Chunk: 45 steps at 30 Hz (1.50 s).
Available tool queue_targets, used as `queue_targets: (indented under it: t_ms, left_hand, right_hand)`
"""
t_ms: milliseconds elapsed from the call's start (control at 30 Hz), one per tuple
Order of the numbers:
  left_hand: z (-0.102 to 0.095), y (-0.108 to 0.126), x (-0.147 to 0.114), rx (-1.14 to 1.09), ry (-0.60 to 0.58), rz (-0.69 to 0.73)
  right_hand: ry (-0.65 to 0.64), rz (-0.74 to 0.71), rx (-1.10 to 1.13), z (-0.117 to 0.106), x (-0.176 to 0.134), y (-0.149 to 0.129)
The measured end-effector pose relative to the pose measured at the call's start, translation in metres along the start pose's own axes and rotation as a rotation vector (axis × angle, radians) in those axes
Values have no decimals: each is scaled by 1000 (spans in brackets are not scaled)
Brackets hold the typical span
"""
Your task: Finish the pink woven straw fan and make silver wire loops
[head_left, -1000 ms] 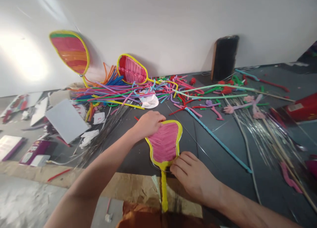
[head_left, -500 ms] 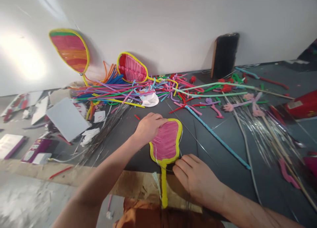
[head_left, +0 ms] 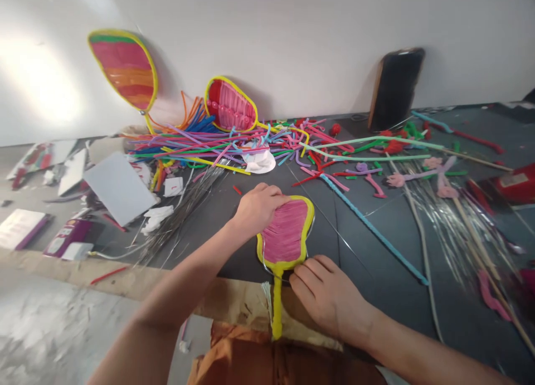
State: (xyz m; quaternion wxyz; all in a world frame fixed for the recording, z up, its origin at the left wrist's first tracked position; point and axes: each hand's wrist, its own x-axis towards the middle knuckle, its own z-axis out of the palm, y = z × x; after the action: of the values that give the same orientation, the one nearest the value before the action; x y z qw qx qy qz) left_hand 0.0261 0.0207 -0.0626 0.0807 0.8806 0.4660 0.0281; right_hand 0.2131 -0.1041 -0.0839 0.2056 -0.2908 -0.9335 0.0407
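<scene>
A fan-shaped piece (head_left: 284,234) of pink pipe cleaners with a yellow fuzzy rim and yellow handle lies at the table's front edge, handle toward me. My left hand (head_left: 259,208) is closed over its upper left edge, the thumb side hidden. By the lower right of the rim, my right hand (head_left: 324,290) has its fingers curled together. A thin silvery wire (head_left: 267,269) loops loosely around the outside of the rim and crosses the neck to the right fingers; their tips are hidden.
Two similar fans, one striped (head_left: 125,70) and one red-pink (head_left: 232,105), lean at the wall beside heaped pipe cleaners (head_left: 188,142). A dark phone (head_left: 397,89) stands against the wall. Bare wires (head_left: 188,206), a white card (head_left: 119,189) and a long blue twisted stem (head_left: 376,232) lie around.
The whole view has shifted slightly. Both hands keep nearly the same places on and beside the fan; the wire by the neck sits a little differently.
</scene>
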Motion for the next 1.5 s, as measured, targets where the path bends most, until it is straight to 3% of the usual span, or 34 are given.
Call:
queue_targets:
  t_ms: [167, 633, 833, 967, 1133, 1500]
  left_hand:
    - [0, 1, 0, 12, -8, -5]
    - [2, -5, 3, -53, 22, 27]
    - [-13, -28, 1, -323, -122, 79]
    - [-23, -43, -2, -481, -292, 240]
    - [-17, -41, -7, -337, -275, 401]
    - [-15, -41, -11, -292, -375, 342]
  right_hand:
    - [84, -13, 12, 0, 2, 1]
    - [-73, -82, -15, 1, 17, -2]
    - [-124, -75, -6, 4, 15, 1]
    - [-120, -73, 2, 4, 15, 1]
    - [-130, -39, 0, 5, 14, -1]
    - [-130, -29, 17, 4, 15, -1]
